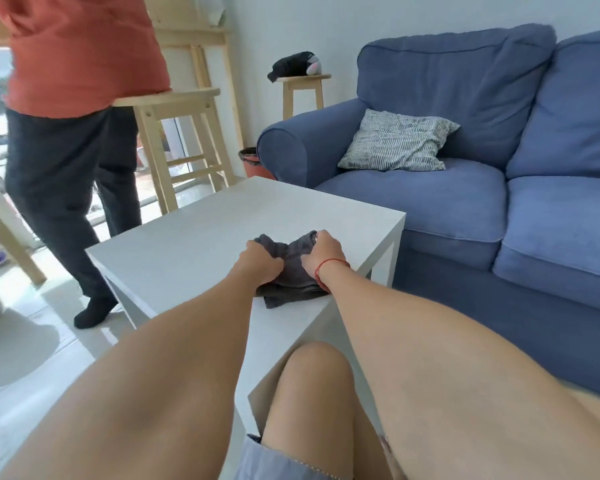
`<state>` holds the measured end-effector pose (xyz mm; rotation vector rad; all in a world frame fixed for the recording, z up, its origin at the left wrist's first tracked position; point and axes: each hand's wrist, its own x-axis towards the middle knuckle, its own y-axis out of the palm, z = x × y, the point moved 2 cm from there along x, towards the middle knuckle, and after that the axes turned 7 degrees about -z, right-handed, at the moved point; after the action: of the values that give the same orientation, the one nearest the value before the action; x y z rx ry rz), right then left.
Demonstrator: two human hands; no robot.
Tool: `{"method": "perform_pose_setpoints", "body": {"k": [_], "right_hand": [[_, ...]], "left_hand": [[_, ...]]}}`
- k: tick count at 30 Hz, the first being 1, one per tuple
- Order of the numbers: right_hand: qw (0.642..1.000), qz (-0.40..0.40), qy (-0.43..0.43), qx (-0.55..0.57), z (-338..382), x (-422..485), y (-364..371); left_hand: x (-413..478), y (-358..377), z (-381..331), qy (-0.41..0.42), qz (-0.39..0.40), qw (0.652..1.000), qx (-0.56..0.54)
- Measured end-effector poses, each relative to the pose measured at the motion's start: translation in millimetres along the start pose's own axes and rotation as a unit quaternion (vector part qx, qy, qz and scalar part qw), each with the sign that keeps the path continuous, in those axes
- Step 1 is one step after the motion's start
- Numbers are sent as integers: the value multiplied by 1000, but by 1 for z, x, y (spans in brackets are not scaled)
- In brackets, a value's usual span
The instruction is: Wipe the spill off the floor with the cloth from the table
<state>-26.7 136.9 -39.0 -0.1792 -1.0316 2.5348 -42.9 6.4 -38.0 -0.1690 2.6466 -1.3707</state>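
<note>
Both hands are bunched into the dark grey cloth (288, 261), left hand (262, 263) gripping its left side and right hand (323, 252) its right, a red string around that wrist. It sits crumpled near the front edge of the white worktop (194, 237). Blue sofa (465, 188) with a striped cushion (397, 142) just beside, someone in an orange top (80, 50) standing on the left.

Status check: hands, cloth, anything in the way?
Both hands, left and right, closed on dark grey cloth, still on white table. Spill not in view. Second person standing left of table.
</note>
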Motion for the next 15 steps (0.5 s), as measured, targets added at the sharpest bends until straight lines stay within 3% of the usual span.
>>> {"method": "perform_pose_setpoints", "body": {"k": [3, 5, 7, 13, 15], "right_hand": [[987, -13, -77, -137, -5, 0, 12], [968, 17, -150, -201, -9, 3, 17], [954, 75, -169, -238, -16, 5, 23], [957, 118, -160, -210, -31, 1, 19], [969, 93, -155, -170, -27, 3, 9]], "left_hand": [[0, 17, 14, 49, -24, 986, 158], [3, 29, 15, 96, 4, 978, 188], [5, 36, 17, 108, 30, 973, 202], [9, 31, 17, 100, 51, 965, 238], [7, 31, 9, 103, 35, 965, 237]]}}
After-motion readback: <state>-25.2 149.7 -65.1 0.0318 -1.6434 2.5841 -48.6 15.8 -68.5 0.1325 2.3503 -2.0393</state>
